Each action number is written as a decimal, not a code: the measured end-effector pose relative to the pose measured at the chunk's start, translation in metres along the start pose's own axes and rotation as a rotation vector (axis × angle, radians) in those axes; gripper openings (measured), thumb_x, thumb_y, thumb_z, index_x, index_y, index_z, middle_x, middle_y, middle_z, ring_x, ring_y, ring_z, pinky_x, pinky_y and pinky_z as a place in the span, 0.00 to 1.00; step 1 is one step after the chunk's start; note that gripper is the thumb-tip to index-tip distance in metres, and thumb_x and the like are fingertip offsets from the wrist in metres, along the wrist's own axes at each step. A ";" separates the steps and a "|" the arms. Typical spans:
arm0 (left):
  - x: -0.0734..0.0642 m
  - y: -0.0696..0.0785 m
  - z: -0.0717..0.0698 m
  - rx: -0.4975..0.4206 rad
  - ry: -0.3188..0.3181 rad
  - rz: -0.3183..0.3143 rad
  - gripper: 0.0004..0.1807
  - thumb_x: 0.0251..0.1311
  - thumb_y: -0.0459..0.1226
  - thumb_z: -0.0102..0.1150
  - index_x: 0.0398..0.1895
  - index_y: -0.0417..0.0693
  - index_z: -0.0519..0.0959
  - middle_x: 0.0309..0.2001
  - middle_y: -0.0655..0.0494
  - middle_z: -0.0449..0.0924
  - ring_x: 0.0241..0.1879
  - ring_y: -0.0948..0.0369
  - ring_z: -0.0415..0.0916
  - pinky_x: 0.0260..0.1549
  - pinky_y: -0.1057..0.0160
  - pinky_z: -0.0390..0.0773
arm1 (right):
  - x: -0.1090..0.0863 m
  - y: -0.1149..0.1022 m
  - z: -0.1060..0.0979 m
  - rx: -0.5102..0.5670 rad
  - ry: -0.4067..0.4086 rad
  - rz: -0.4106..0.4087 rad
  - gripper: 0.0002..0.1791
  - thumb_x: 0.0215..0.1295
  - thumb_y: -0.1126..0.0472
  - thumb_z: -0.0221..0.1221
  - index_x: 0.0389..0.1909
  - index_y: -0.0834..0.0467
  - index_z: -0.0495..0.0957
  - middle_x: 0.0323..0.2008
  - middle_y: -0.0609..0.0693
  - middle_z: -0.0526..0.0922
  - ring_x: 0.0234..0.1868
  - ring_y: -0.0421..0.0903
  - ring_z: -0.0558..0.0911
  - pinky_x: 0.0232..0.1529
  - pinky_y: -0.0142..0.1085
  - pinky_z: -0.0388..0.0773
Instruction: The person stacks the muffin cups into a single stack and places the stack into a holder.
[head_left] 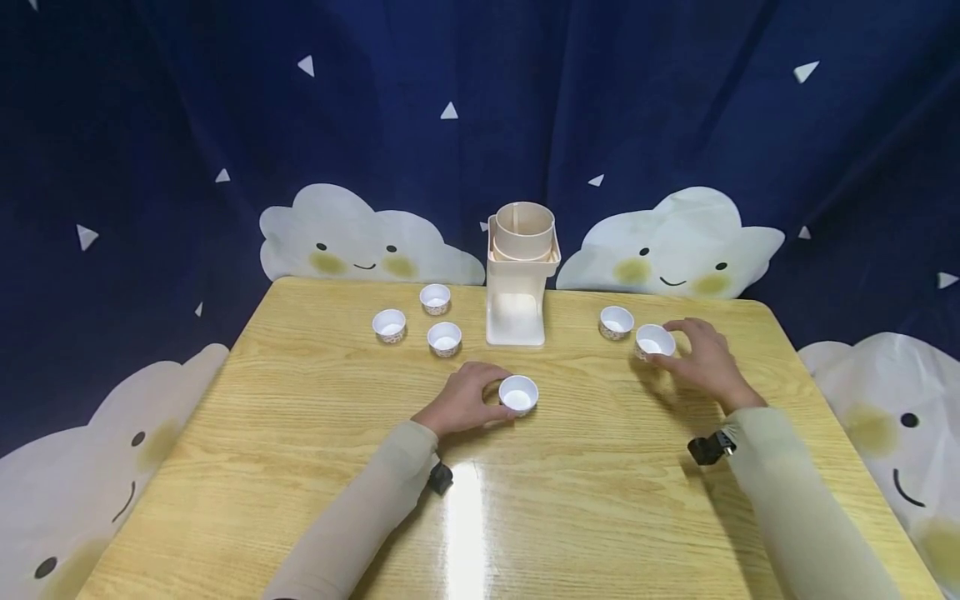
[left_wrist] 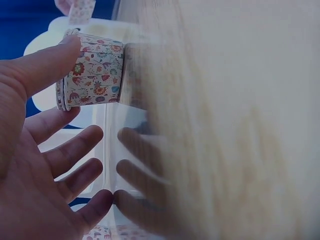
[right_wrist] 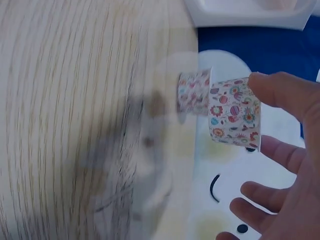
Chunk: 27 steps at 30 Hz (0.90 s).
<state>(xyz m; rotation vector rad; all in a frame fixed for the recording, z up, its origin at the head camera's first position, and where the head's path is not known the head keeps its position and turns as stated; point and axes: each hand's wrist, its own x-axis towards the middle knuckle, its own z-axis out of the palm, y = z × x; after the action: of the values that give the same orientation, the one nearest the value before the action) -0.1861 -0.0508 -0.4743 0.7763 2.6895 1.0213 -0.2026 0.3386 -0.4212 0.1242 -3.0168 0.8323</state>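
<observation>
Near the middle of the table my left hand (head_left: 468,402) pinches a small paper baking cup (head_left: 518,395) by its rim, between thumb and forefinger. In the left wrist view this floral-printed cup (left_wrist: 97,70) stands on the table, its other fingers spread below it. At the right, my right hand (head_left: 703,358) pinches another baking cup (head_left: 655,342) between thumb and forefinger. The right wrist view shows that floral cup (right_wrist: 234,114) held off the tabletop. Just behind it stands a further baking cup (head_left: 616,322). Both held cups have white insides.
A cream plastic stand (head_left: 516,317) with a round cup-shaped part (head_left: 525,231) on top stands at the table's back edge. Left of it are three baking cups, the nearest (head_left: 445,339) in front. A dark blue curtain (head_left: 480,100) with cloud shapes hangs behind the table (head_left: 300,467).
</observation>
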 end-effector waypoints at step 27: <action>0.001 0.000 0.000 0.003 -0.006 -0.013 0.30 0.52 0.51 0.72 0.59 0.57 0.79 0.62 0.55 0.79 0.67 0.51 0.67 0.65 0.40 0.65 | -0.011 -0.053 0.009 0.056 -0.069 -0.275 0.31 0.54 0.59 0.72 0.60 0.59 0.73 0.71 0.72 0.61 0.70 0.75 0.58 0.63 0.73 0.57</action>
<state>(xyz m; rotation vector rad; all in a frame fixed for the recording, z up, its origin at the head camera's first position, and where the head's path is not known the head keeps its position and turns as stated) -0.1870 -0.0504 -0.4737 0.7600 2.6883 1.0111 -0.1871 0.2896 -0.4021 0.5644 -2.9419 0.9009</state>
